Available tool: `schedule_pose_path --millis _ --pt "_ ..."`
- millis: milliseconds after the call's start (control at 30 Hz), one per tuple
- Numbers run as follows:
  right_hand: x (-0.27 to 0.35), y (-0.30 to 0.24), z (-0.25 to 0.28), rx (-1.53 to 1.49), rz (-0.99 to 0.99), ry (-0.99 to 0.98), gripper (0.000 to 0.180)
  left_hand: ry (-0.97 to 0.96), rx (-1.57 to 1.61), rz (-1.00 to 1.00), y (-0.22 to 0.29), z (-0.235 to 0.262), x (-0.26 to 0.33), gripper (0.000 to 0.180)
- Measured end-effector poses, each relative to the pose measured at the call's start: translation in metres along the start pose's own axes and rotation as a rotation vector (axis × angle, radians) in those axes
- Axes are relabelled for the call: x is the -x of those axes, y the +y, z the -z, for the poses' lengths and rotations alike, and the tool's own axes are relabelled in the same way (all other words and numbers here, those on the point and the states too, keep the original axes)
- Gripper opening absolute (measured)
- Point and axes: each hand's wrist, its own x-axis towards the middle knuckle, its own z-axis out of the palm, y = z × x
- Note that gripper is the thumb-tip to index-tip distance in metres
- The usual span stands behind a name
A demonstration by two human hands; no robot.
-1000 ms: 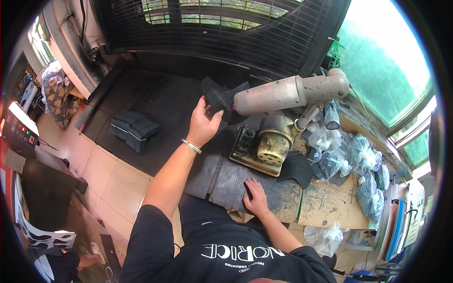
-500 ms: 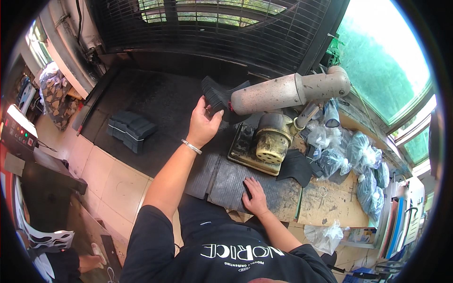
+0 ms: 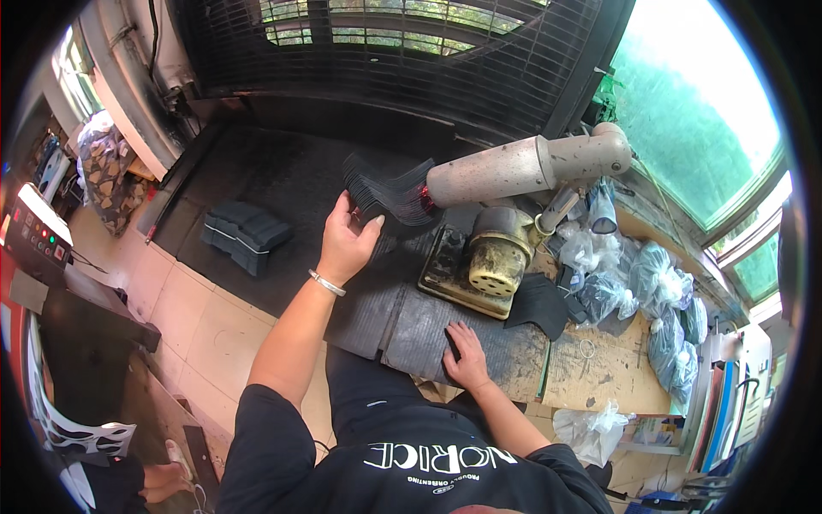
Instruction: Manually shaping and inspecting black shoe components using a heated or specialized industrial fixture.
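My left hand (image 3: pixel 349 246) grips the near left edge of a stack of thin black curved sheets (image 3: pixel 390 190) between thumb and fingers. The layers spread like a fan. The stack's right end meets the end of a grey ribbed metal cylinder (image 3: pixel 488 171), where red spots show; whether they touch is unclear. My right hand (image 3: pixel 467 355) lies on the dark ridged mat (image 3: pixel 411 343) near the table's front edge, fingers stretched out, holding nothing that I can see. To the left of my left hand a second black bundle (image 3: pixel 247 236), tied with a pale band, rests on the black tabletop.
A dirty yellowish machine with a round housing (image 3: pixel 497 261) stands under the cylinder. Beside it are a black curved sheet (image 3: pixel 538 307) and several plastic bags (image 3: pixel 655 274). A dark grille (image 3: pixel 385 77) rises behind the table. At far left stands a control box with lit buttons (image 3: pixel 38 227).
My left hand has shifted a little left and nearer with the stack, whose layers now fan out more. More red shows at the cylinder's end. My right hand stays put.
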Motion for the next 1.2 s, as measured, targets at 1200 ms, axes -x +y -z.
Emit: schedule_pose_path --millis 1200 --pt "0.0 0.003 0.001 0.0 -0.017 -0.021 0.048 -0.032 0.088 0.036 -0.019 -0.027 -0.01 0.046"
